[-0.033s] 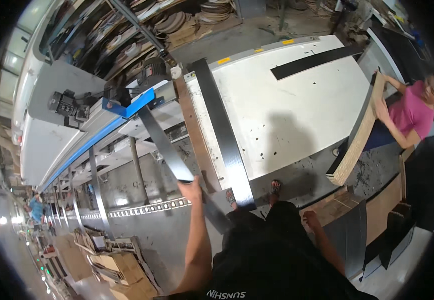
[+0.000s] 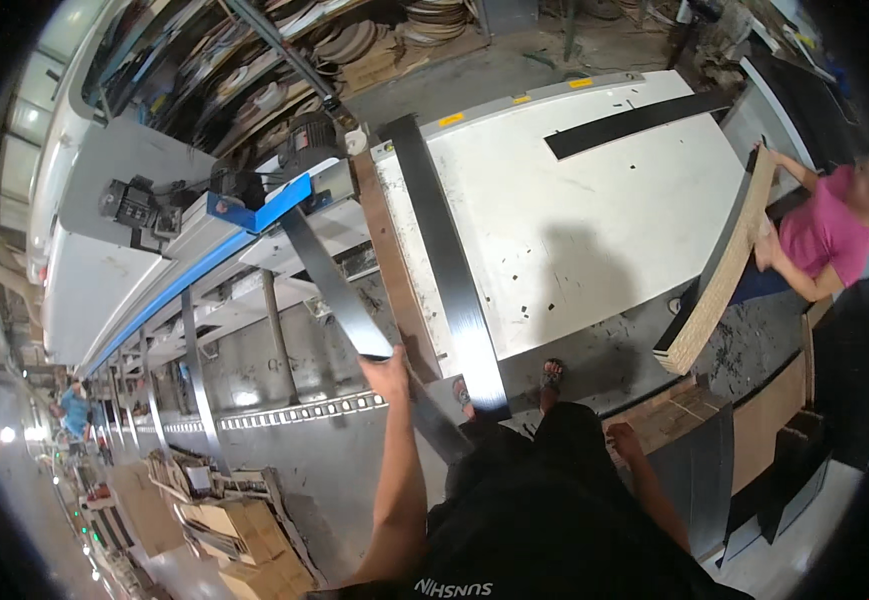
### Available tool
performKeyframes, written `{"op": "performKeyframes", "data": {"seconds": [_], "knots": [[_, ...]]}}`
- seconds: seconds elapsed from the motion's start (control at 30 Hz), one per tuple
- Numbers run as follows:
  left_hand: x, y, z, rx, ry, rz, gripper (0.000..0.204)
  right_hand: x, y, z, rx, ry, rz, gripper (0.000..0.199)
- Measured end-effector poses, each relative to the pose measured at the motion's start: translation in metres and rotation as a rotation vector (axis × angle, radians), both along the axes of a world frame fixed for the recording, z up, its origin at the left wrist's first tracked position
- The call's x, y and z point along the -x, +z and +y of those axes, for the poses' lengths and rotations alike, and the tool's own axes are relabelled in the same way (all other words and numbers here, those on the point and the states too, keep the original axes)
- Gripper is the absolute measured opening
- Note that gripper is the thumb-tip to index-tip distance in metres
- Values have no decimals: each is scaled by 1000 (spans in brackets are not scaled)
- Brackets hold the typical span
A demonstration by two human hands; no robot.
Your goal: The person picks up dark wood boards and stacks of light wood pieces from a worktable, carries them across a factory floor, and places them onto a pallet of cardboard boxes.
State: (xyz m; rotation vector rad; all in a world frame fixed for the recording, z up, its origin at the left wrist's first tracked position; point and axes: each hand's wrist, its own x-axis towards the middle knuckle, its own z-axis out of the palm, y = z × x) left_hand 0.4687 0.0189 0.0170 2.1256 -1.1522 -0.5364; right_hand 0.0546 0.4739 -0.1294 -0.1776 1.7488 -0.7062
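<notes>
Fingers of the left hand (image 2: 386,376) are closed around the edge of a long dark board (image 2: 339,285), with the thumb lying along its upper face. This board slants from the blue guard (image 2: 272,208) on the machine (image 2: 114,260), past the left hand, down to the wearer's dark clothing (image 2: 554,510), its near end close to the lap. Fingers of the right hand (image 2: 622,440) look loosely curled beside the board stack (image 2: 659,415); whether they touch it, I cannot tell.

Pale lettering (image 2: 453,588) runs across the dark clothing at the lower edge, upside down in this view. Yellow labels (image 2: 451,119) sit along the far rim of the white table (image 2: 654,200); any print on them is too small to make out.

Across the left end of the white table lies a second dark board (image 2: 444,270), its near end reaching past the edge toward the wearer's feet. A shorter dark strip (image 2: 634,122) lies near the far side, and small black scraps (image 2: 551,307) dot the surface. At the right, a co-worker in a pink shirt (image 2: 829,235) holds a pale-edged bundle (image 2: 722,270) of long pieces with both hands.
</notes>
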Motion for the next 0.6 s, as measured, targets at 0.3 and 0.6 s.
{"op": "performKeyframes", "data": {"seconds": [0.3, 0.6], "knots": [[100, 6, 15, -131, 65, -26, 103, 49, -15, 16, -41, 28, 36, 42], [116, 3, 4, -128, 50, -171, 111, 75, -38, 20, -145, 73, -7, 35]]}}
